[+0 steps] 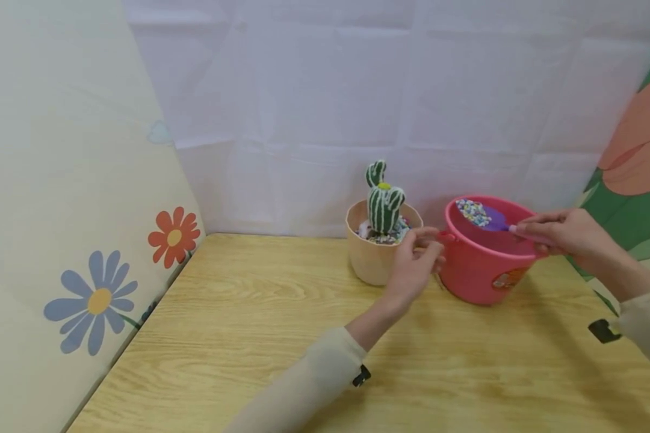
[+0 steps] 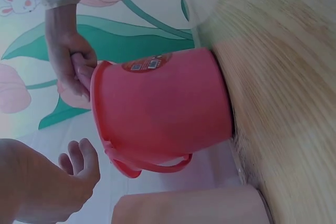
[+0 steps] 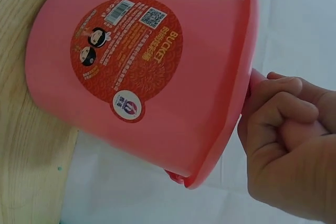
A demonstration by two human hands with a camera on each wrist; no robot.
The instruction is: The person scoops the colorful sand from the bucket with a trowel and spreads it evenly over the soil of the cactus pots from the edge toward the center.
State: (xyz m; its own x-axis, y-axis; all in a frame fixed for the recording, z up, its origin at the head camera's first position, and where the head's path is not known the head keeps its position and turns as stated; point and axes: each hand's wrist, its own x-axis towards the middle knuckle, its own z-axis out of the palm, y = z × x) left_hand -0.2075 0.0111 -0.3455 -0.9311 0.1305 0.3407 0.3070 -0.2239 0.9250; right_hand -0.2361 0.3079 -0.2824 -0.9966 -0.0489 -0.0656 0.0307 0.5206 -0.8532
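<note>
My right hand (image 1: 576, 239) grips the pink handle of a small toy shovel over the pink bucket (image 1: 479, 273). Coloured pebbles (image 1: 472, 212) lie heaped on the shovel's purple blade (image 1: 496, 220), inside the bucket's rim. In the right wrist view, the fingers curl round the handle beside the rim, and the blade is hidden. My left hand (image 1: 416, 260) holds nothing, its fingers loosely bent between the bucket and a beige flowerpot (image 1: 371, 264). A green-and-white cactus (image 1: 383, 210) stands upright in the pot, with coloured pebbles around its base.
Both containers stand on a wood-grain table (image 1: 281, 313) near its back edge. A white cloth (image 1: 314, 108) hangs behind them, and panels with printed flowers flank the table. The bucket's red handle (image 2: 163, 168) hangs on the side toward the pot.
</note>
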